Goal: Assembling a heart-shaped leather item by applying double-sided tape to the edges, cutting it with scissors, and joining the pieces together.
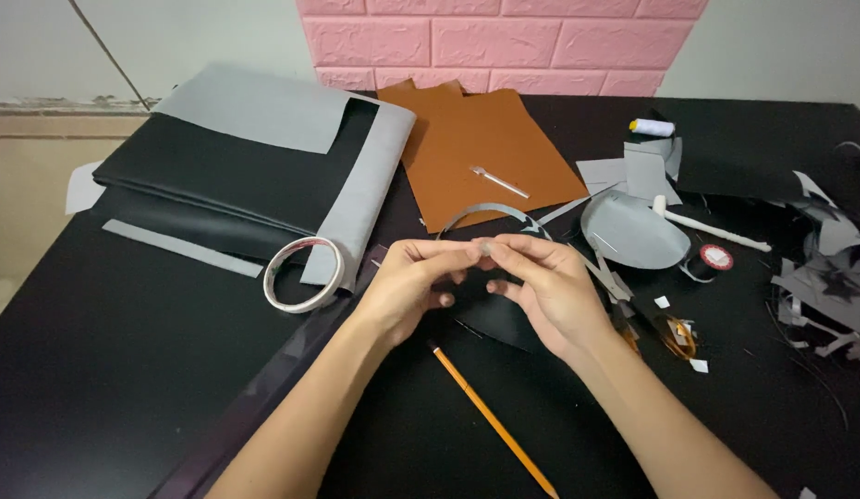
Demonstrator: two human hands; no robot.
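Two bare hands meet above the black table (97, 370), the left hand (413, 282) and the right hand (545, 286) each pinching between thumb and fingertips one end of a thin grey strip (490, 211) that arches away from them in a curve over the brown leather sheet (485, 148). Under the hands lies a black cut piece (490, 319). An orange pencil (494, 423) lies just below the wrists, pointing up towards the left hand. A roll of tape (303, 273) stands just left of the left hand, touching the folded black and grey material (217, 176). Scissors (642, 314) lie just beside the right hand, near a grey round piece (633, 231).
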